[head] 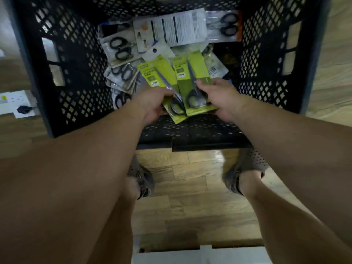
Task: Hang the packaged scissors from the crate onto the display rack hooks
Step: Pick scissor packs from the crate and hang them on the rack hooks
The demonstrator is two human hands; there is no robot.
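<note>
Your two bare forearms come down from the lower corners of the view and meet over the near end of a black perforated plastic crate (80, 73) that stands on a wood-plank floor (190, 168). Your left hand (154, 105) is curled tight around the handle end of the left green pack (162, 80), a lime-green card holding black-handled scissors. Its printed top points away from you, into the crate. Your right hand (221, 98) clamps the right green pack (192, 80), a matching lime-green card, with the thumb on its face and the fingers under its lower edge. The two packs lie side by side, edges overlapping, above the loose stock. That makes two green packs, one in each hand. Below them the crate holds a jumble of scissor packs. Three clear packs with black loop handles (119, 48) are stacked along the left. A fourth, orange-edged pack (226, 24) lies in the far right corner. A white printed card back (179, 28) sits between them, and a barcode label (215, 69) peeks out beside your right thumb. Your two grey perforated shoes (245, 174) stand just short of the crate.
</note>
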